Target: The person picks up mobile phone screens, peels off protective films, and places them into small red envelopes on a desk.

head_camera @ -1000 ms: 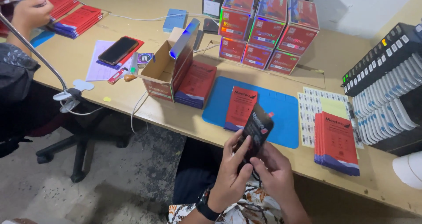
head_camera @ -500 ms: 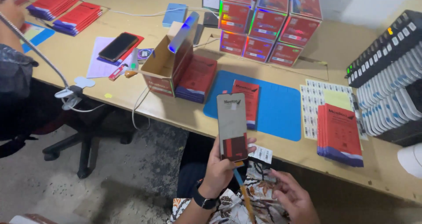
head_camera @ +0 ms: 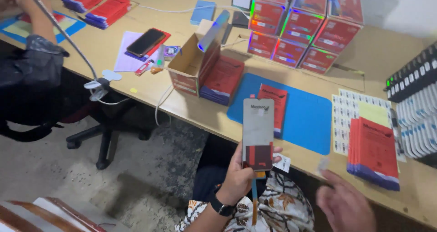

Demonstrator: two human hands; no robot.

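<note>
The left hand (head_camera: 239,173) now grips the grey screen panel (head_camera: 257,134) alone over the table's (head_camera: 191,109) near edge; the right hand (head_camera: 346,207) has released it and hangs open.

Left hand (head_camera: 239,173) gripping; right hand (head_camera: 346,207) open

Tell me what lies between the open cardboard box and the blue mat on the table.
In the head view, a stack of flat red packets lies between the open cardboard box and the blue mat, leaning against the box's side.
</note>
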